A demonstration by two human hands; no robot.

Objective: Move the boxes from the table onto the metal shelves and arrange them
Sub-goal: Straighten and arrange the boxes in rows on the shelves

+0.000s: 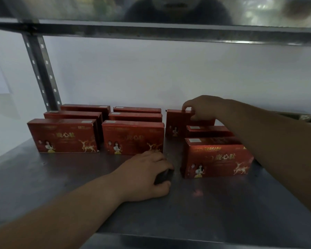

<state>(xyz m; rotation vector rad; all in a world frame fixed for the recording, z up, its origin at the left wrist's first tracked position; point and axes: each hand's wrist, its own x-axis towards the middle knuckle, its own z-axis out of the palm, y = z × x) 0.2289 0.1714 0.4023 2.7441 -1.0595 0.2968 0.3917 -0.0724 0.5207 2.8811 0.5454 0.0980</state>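
Observation:
Several red boxes stand upright in three rows on the metal shelf (43,177). The left row's front box (63,136) and the middle row's front box (133,137) face me. In the right row, the front box (215,159) stands nearest and another box (207,131) behind it. My right hand (203,106) pinches the top edge of the rear right box (176,121). My left hand (147,175) rests on the shelf in front of the middle row, fingers curled round a small dark object (164,176).
A perforated metal upright (41,72) rises at the back left. The shelf above (169,31) spans the top of the view. A white wall lies behind the boxes. Part of a cardboard box (300,116) shows at the far right.

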